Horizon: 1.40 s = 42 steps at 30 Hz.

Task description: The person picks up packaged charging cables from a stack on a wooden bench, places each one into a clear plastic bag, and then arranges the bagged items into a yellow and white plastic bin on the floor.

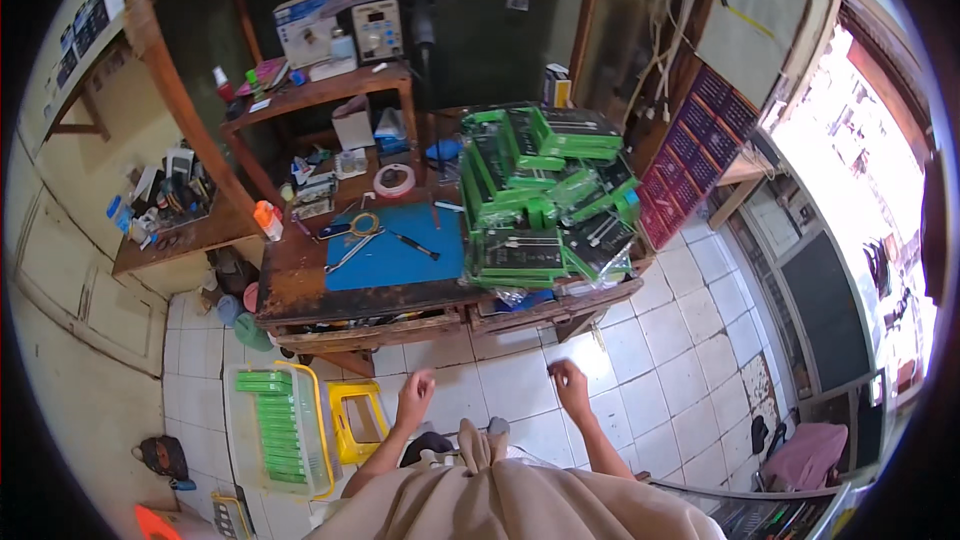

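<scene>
Over the tiled floor, in front of the workbench, my left hand [416,396] hangs with its fingers loosely curled, and I see nothing in it. It is nearest to a yellow plastic stool [358,454]. My right hand [571,388] is at about the same height, also curled around nothing visible. On the wooden workbench [300,296] lies a blue mat [405,270] with a screwdriver [409,242], a metal wrench [352,251] and a magnifying glass [365,223]. A tall heap of green and black boxes [521,251], some in clear plastic, covers the bench's right side.
To my left, a clear plastic bin [241,457] holds several green boxes [277,412]. A bench shelf carries a power supply unit [377,30]. An orange-capped bottle [268,220] stands at the bench's left. A glass display case [795,514] is at lower right, below a doorway.
</scene>
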Tool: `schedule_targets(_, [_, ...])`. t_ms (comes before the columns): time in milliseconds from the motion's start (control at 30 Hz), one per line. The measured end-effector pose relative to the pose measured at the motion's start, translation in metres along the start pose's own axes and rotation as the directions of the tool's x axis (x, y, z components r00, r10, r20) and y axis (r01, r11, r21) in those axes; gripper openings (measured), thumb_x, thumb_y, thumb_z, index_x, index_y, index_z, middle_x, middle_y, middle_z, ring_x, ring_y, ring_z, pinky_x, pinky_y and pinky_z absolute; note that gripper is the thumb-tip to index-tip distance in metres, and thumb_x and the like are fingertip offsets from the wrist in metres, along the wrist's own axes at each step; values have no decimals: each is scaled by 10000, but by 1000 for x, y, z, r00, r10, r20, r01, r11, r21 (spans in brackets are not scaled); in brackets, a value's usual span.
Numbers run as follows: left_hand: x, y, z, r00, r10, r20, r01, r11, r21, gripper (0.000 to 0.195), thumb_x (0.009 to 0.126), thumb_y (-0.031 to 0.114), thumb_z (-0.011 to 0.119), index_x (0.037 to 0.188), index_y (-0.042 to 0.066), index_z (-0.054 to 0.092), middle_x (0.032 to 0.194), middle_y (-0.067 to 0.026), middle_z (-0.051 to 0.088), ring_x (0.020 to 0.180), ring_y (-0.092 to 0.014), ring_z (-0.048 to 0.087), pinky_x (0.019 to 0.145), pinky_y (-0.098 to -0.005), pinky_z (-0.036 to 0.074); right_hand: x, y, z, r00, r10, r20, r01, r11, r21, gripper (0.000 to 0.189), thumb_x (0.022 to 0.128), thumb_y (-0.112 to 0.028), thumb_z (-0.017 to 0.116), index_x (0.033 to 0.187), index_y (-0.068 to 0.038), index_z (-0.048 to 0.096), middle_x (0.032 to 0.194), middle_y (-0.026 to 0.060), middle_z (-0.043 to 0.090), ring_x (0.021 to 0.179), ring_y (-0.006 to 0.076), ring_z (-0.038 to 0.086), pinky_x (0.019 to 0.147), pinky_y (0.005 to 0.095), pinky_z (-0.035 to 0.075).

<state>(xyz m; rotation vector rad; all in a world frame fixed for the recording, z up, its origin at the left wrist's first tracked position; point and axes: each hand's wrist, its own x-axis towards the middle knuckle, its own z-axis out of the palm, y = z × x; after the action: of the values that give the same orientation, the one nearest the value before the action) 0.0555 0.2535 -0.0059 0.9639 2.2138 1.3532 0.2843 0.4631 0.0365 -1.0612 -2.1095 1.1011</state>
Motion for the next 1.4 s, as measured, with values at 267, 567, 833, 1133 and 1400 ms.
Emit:
schedule_targets(267, [132,148,19,898,389,-206,-366,920,139,189,783,86,545,962,30,519,833,-99,494,767,-226,459,696,-312,387,107,-63,-15,932,-77,-353,136,980,147,230,806,-25,488,1034,1,504,840,144,578,756,216,575,686,276,442])
schedule_targets(567, [189,135,56,957,255,-136,-228,955,189,348,832,250,501,1087,14,517,956,-164,499,923,-308,420,825,-387,340,146,-68,9,929,-112,-352,88,993,-84,371,799,-72,503,1137,63,433,972,240,533,839,364,508,759,376,402])
schedule_targets(833, [153,177,49,960,95,-262,-135,981,-141,398,821,281,546,1094,16,426,987,-155,525,976,-249,466,832,-318,361,124,-95,5,929,109,-354,-29,974,223,261,835,-78,479,1068,37,510,992,176,562,812,235,559,700,291,431])
schedule_targets(1133, [138,200,-11,913,96,-396,-295,827,-478,313,818,69,537,1089,31,385,936,-82,554,762,-88,515,641,-200,410,70,-127,48,941,-208,-268,269,939,215,322,805,-23,493,1125,1,463,1082,161,498,964,257,503,820,330,397])
schedule_targets(1400, [159,188,-134,833,538,-126,-523,841,136,380,744,38,560,1103,80,441,958,-100,552,748,-198,543,650,-273,412,118,-205,63,824,-554,-118,566,807,166,502,733,-36,580,1196,-24,385,1193,173,386,1085,316,375,932,372,294])
